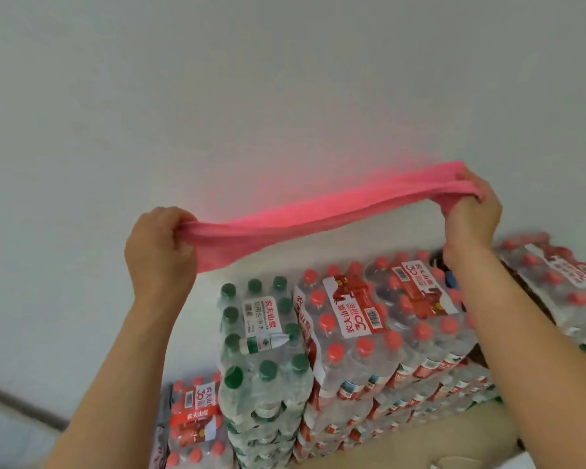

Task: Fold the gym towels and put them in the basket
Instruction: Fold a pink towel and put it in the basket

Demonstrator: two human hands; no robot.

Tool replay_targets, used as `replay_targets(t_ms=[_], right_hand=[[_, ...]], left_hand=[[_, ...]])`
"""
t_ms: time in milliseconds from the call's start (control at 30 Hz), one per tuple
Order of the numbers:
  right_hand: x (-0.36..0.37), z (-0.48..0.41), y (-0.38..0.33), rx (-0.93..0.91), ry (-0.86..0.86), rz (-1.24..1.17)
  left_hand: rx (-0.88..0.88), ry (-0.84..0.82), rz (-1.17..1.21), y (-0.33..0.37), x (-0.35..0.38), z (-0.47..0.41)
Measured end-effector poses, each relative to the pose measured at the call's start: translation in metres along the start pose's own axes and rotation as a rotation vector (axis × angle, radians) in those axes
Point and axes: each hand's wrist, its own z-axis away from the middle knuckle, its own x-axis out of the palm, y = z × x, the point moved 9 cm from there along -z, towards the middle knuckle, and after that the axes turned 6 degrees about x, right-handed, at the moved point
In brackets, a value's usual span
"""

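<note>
**A:** From the head view, where is the towel?

**B:** The pink terry gym towel (318, 211) is up in the air. It is pulled into a bunched band between two bare hands, in front of the plain pale wall (217, 96) and above the stacked shrink-wrapped packs of water bottles (362, 319).

**A:** And each grip?

**B:** The left grip (159, 245) has its fingers curled round the lower end. The right grip (471, 214) is clenched on the higher end. Both are closed on cloth and hold nothing else.

**A:** Which step is this?

**B:** I'd judge it's the shaking-out before the first fold, since no neat fold shows.

**A:** What does the next move call for?

**B:** Probably finding the corners and spreading the cloth wide so the edges can meet squarely. Neither a basket nor a tabletop is in view, so the person would have to look down to find one.
</note>
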Motion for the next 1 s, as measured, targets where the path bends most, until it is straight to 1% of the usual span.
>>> replay_targets(t_ms=[67,100,167,233,267,300,367,433,500,600,700,767,833,933,1000], right_hand=[[-0.006,-0.009,0.047,-0.030,-0.031,0.316],[-0.011,-0.011,0.072,-0.035,-0.060,0.503],[-0.025,-0.012,0.118,-0.001,-0.115,0.842],[-0.043,-0.010,0.153,0.053,-0.162,1.049],[-0.049,-0.011,0.165,0.051,-0.186,1.112],[-0.052,-0.014,0.174,0.029,-0.218,1.161],[-0.055,-0.021,0.183,-0.029,-0.294,1.231],[-0.059,-0.027,0.188,-0.085,-0.374,1.307],[-0.064,-0.029,0.190,-0.159,-0.442,1.348],[-0.072,-0.041,0.188,-0.304,-0.521,1.333],[-0.072,-0.058,0.181,-0.478,-0.626,1.268],[-0.067,-0.067,0.173,-0.593,-0.682,1.202],[-0.066,-0.076,0.161,-0.714,-0.722,1.136],[-0.076,-0.086,0.154,-0.837,-0.783,1.114],[-0.085,-0.093,0.158,-0.828,-0.847,1.126]], left_hand=[[-0.039,-0.212,0.017,-0.024,0.048,0.022],[-0.064,-0.358,0.027,-0.035,0.073,0.039],[-0.107,-0.704,0.034,-0.051,0.123,0.083],[-0.151,-1.021,0.043,-0.060,0.160,0.124],[-0.142,-1.116,0.018,-0.061,0.174,0.136],[-0.103,-1.156,-0.022,-0.058,0.185,0.141],[0.012,-1.090,-0.067,-0.039,0.205,0.136],[0.128,-1.008,-0.029,-0.001,0.225,0.135],[0.251,-0.974,0.037,0.044,0.248,0.143],[0.389,-0.932,0.072,0.097,0.287,0.165],[0.436,-0.904,-0.061,0.131,0.322,0.185],[0.416,-0.863,-0.144,0.149,0.337,0.190],[0.341,-0.796,-0.144,0.159,0.346,0.186],[0.172,-0.695,-0.020,0.150,0.339,0.175],[0.110,-0.700,0.054,0.151,0.330,0.170]])
